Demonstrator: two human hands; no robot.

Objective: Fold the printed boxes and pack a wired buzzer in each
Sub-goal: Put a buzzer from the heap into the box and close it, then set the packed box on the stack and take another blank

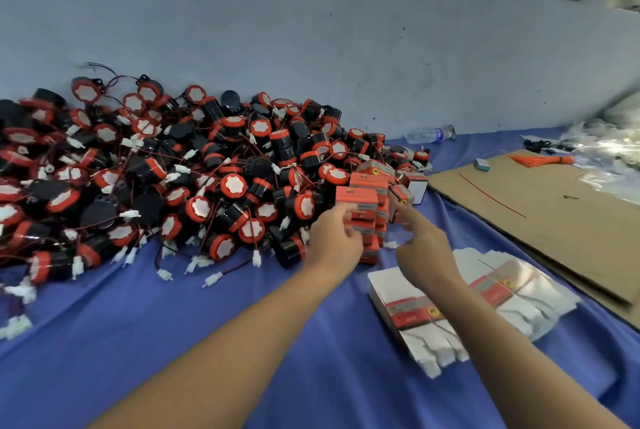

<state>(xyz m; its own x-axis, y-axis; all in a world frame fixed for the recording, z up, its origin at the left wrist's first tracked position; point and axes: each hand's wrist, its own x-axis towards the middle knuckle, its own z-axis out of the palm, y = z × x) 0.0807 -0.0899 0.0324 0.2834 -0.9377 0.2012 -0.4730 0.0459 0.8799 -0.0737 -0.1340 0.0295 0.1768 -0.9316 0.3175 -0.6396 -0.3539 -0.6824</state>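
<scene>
Apparently the left grip (334, 238) pinches one packed box (362, 215) mid-frame; the right grip (420, 238), forefinger out, holds nothing. A nudge could topple that stack (372, 186) onto the buzzers (173, 169).

Both forearms bare, stretched forward from bottom of frame and converging. Left hand (334, 238) is back-up, index out on top, thumb below, pinching a box (363, 222) between them. Right hand (420, 241) sits just beside it, level with it, hands apart. Right index points straight forward, other fingers curled under. Right fingertips are motion-blurred; can't tell if they touch or hold anything.
</scene>
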